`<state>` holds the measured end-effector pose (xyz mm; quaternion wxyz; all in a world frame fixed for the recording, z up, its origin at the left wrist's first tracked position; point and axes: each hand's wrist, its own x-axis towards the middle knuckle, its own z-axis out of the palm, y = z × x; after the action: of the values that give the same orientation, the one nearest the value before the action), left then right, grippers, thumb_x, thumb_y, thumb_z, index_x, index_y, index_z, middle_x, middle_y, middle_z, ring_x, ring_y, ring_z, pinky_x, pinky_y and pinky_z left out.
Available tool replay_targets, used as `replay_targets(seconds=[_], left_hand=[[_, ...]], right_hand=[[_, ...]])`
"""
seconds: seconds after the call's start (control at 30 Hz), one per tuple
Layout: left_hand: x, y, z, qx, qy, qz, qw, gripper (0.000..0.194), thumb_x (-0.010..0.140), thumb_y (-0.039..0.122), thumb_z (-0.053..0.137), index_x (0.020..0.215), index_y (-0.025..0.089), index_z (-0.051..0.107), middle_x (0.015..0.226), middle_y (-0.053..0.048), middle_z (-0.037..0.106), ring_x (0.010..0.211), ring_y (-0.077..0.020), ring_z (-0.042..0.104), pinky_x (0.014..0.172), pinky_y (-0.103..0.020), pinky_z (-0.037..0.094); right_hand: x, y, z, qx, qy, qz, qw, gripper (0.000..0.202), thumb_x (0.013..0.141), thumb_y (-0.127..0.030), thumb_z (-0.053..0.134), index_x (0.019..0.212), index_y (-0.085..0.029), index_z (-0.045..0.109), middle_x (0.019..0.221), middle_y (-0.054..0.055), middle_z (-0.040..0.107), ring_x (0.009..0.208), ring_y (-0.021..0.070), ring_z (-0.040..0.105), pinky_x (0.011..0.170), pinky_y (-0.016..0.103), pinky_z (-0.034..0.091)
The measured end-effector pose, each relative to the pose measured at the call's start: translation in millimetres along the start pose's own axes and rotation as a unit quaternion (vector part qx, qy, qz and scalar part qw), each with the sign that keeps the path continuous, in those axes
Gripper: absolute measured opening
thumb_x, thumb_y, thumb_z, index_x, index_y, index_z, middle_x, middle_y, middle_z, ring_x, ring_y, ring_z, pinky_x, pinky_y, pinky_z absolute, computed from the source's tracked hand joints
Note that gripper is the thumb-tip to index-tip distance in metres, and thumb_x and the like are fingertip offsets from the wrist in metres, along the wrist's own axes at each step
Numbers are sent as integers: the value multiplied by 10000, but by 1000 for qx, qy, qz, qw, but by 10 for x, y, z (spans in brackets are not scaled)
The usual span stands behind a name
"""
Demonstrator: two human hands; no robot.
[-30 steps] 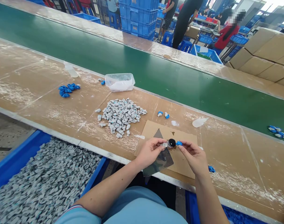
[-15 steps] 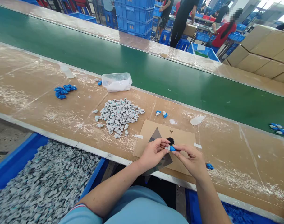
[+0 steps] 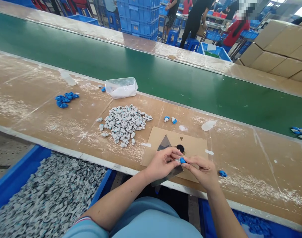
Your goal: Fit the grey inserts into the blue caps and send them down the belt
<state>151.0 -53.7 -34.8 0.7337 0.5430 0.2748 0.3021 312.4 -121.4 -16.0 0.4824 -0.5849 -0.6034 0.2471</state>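
Between my two hands, above a cardboard sheet, is a small blue piece joined to or pressed against a small grey-white piece. My left hand pinches the grey-white end, which its fingers mostly hide. From the other side, my right hand grips the blue end between thumb and fingers. Just beyond my fingertips lies a round black spot or shallow dish on the cardboard. A dark, flat triangular sheet lies partly under my left hand.
Left of the cardboard lies a heap of grey pieces, with blue pieces farther left. A clear plastic tub stands near the green conveyor belt. Below the table edge are a bin of grey pieces and a blue-piece bin.
The whole view has shifted slightly. Both hands keep their hold on the joined pieces, and the blue piece appears turned a little between the fingers.
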Motion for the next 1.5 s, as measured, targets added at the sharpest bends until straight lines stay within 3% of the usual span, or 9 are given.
replay_targets(seconds=[0.13,0.27,0.4,0.53,0.7,0.87,1.13,1.27,1.5], left_hand=[[70,3,18,1,1,-41,999,280,734,217,658,996,170,569,828,-31,667,750,-137,657,701,-251,509],[390,181,-166,109,55,-13,992,241,737,202,630,972,166,586,837,-28,657,757,-141,644,719,-268,512],[907,354,-396,285,153,19,946,159,710,134,616,864,169,606,792,-12,658,766,-152,638,752,-281,515],[1235,387,-473,387,188,8,903,164,725,68,590,859,159,613,798,-31,687,760,-161,660,750,-286,526],[1230,350,-602,452,209,32,867,258,731,4,567,926,162,626,933,-60,704,815,-160,657,771,-285,519],[957,393,-922,539,212,51,814,252,752,18,521,913,179,629,993,-81,668,1016,-235,578,942,-401,422],[851,350,-1119,612,182,30,769,275,773,-6,416,859,138,634,923,-141,648,968,-282,559,916,-444,404],[723,372,-1031,563,177,77,804,337,792,29,415,1027,160,617,1011,-112,634,1001,-247,563,914,-399,429],[240,289,-722,187,131,32,973,152,776,196,570,925,182,591,884,-34,629,831,-157,593,799,-302,481]], right_hand=[[-74,44,16,-30,29,13,999,127,767,-264,699,875,-302,753,805,4,760,715,177,702,654,295,581],[-149,100,-317,-147,72,44,986,201,804,-346,627,953,-267,735,919,40,755,777,189,692,743,334,562],[-339,189,-878,-303,140,199,921,321,762,-489,554,766,-221,730,723,70,738,607,206,656,577,328,520],[-479,311,-1173,-313,61,335,887,333,652,-531,588,715,-225,705,649,66,720,556,243,658,500,334,484],[-455,514,-1168,-261,2,299,918,339,590,-546,627,671,-231,724,626,77,715,515,249,646,493,361,507],[-403,560,-1087,-225,44,272,935,404,551,-605,660,657,-221,729,694,94,730,600,255,675,545,367,552],[-174,380,-587,-68,71,164,982,360,684,-519,694,862,-206,711,829,82,744,713,204,698,674,329,594],[-42,253,-351,-126,62,77,987,267,770,-458,644,876,-223,716,836,66,743,731,196,692,700,345,585],[134,118,-137,-208,18,1,978,194,854,-384,570,898,-263,715,878,33,752,807,202,700,725,332,563]])
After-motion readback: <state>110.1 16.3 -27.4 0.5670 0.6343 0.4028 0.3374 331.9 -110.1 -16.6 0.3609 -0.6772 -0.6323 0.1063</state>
